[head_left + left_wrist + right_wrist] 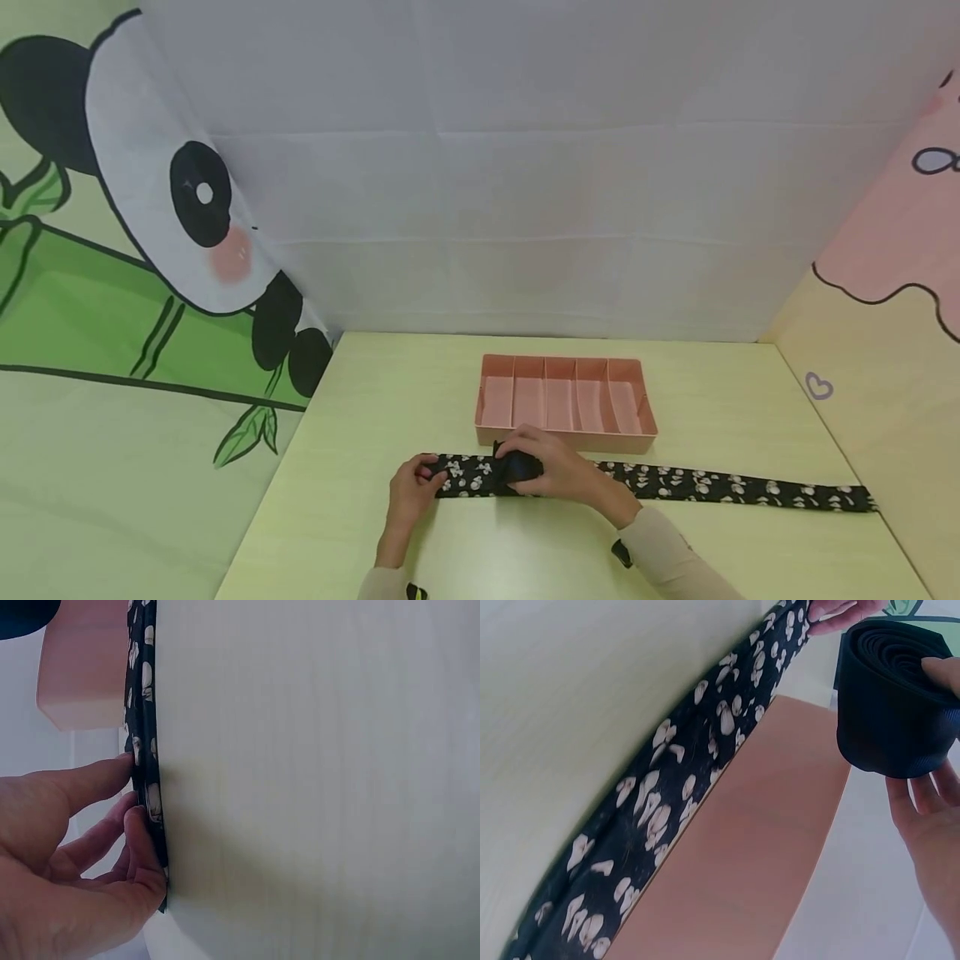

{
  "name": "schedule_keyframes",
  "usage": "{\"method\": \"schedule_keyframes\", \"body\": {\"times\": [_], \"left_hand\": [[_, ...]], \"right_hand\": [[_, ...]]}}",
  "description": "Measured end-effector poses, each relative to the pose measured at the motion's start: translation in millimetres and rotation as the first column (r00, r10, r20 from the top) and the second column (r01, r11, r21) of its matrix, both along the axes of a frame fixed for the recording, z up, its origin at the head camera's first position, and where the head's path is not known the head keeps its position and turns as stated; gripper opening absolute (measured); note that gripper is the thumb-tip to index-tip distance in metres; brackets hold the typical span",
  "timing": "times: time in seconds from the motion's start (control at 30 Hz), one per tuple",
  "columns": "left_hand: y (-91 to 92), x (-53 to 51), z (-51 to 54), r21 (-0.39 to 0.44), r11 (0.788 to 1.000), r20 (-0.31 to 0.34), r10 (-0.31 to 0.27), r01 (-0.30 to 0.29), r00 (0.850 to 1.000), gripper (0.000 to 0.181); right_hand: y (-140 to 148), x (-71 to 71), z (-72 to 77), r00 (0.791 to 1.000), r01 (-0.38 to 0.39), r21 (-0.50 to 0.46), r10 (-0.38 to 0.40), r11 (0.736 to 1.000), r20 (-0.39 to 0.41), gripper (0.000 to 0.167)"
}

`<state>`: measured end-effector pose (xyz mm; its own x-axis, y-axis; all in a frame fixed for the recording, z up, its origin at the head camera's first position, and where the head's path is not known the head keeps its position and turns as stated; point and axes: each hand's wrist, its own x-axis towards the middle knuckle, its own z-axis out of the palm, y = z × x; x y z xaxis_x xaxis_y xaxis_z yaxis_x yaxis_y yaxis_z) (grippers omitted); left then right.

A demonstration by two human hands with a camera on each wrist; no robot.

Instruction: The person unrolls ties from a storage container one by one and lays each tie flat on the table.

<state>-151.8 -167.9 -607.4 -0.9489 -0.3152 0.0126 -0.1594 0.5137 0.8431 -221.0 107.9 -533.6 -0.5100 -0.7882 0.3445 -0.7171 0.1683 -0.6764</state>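
Note:
A long black strip of folded cloth (712,486) with a pale floral pattern lies flat from left to right across the table. My left hand (409,495) holds its left end; in the left wrist view the curled fingers (146,844) are against the cloth edge. My right hand (558,467) grips a coiled dark fabric strip (896,712), rolled like a necktie, with its spiral layers visible on top. In the head view this roll sits over the floral cloth, near my left hand. Whether the roll touches the cloth cannot be told.
Just behind the cloth stands a pink tray (566,440) with several narrow compartments, no contents visible in them. White sheeting (525,183) backs the pale table (360,400). Printed panels rise at left and right; the cloth's right end reaches the table's right edge.

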Motion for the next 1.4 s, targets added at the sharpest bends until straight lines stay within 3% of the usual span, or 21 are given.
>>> {"method": "schedule_keyframes", "body": {"times": [0.43,0.77,0.93,1.4], "left_hand": [[-3.8,3.6,-2.5,0.006,1.000,-0.015,-0.003,0.003,1.000,0.024],[-6.1,14.1,0.8,0.010,1.000,-0.019,-0.004,0.004,1.000,0.025],[-8.5,18.6,0.9,0.012,1.000,-0.027,0.007,-0.007,1.000,0.022],[-7.0,30.7,1.6,0.000,0.998,-0.008,0.055,-0.055,0.998,0.017]], "right_hand": [[-16.9,7.2,-4.4,0.999,-0.032,0.006,0.032,0.999,0.028,0.045],[-27.1,12.3,-8.9,0.998,-0.050,0.010,0.049,0.999,0.045,0.045],[-33.7,13.8,-12.3,0.997,-0.069,-0.006,0.069,0.998,0.026,0.045],[-46.4,19.4,-14.8,0.993,-0.080,0.021,0.078,0.997,0.087,0.044]]}}
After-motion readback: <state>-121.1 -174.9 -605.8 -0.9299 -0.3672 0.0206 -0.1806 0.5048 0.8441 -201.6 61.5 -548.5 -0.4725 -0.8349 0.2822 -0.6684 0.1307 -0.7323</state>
